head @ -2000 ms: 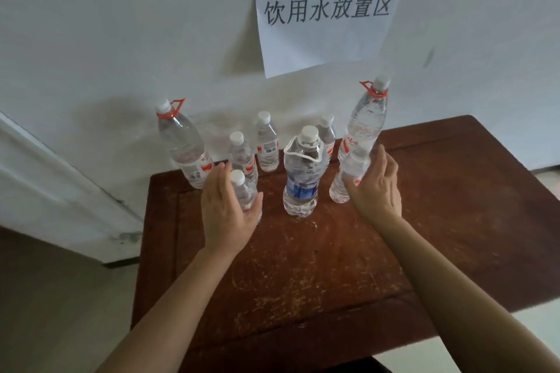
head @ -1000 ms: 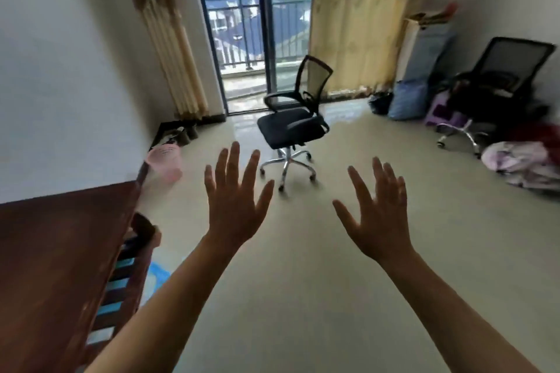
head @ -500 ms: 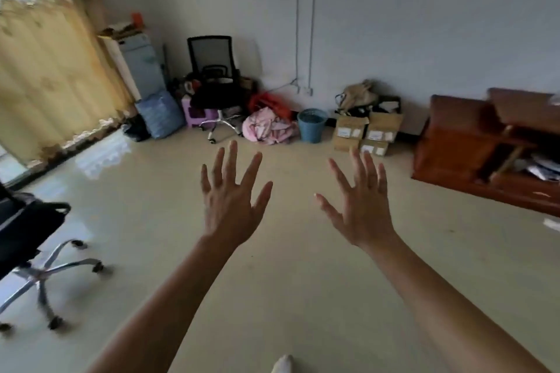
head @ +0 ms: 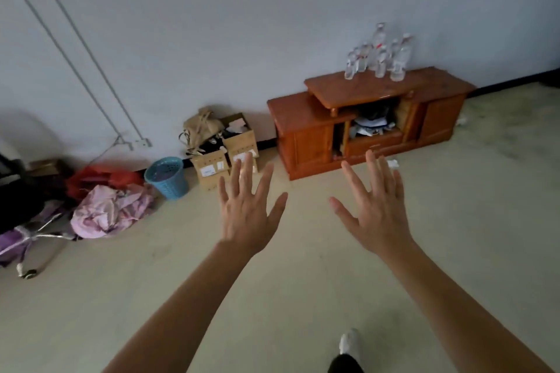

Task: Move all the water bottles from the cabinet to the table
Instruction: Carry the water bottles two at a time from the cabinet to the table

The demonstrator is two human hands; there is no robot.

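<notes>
water bottles (head: pixel 378 54), perhaps seven, crowded the cabinet (head: pixel 306 136); our empty left hand (head: pixel 247 216) and right hand (head: pixel 377 216), fingers spread, had a fetch ahead.

Reddish-brown cabinet (head: pixel 372 118); clear water bottles (head: pixel 378 53), red labels; blue perforated basket (head: pixel 166 177); pink cloth (head: pixel 109 210); beige floor (head: pixel 303 281).

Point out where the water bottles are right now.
In the head view, the bottles stand clustered on top of the cabinet at the upper right, to the right of the cardboard boxes.
</notes>
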